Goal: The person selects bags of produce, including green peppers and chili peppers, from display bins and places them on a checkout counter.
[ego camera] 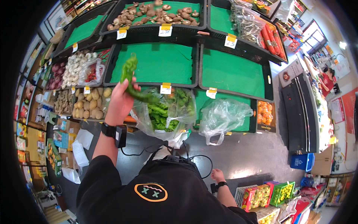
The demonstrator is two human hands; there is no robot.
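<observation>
My left hand (123, 96) is raised over the front of the vegetable shelf, closed around a long, curved green pepper (129, 70). The pepper's upper end lies over the left part of a green-lined black crate (155, 63). Just right of the hand, an open clear plastic bag (142, 117) holds several green peppers (160, 114). Beside it a crumpled clear plastic bag (223, 112) rests on the green lining. My right hand (217, 175) hangs low at my right side, away from the shelf; its fingers look loosely curled, and nothing shows in it.
Crates of mushrooms (156, 14), potatoes (91, 103), garlic (77, 64) and onions (56, 72) surround the work area. Packed oranges (264, 112) stand at the right. A black cable (207, 159) loops at my waist. A person in red (327, 81) is far right, behind a counter. Fruit boxes (256, 196) stand lower right.
</observation>
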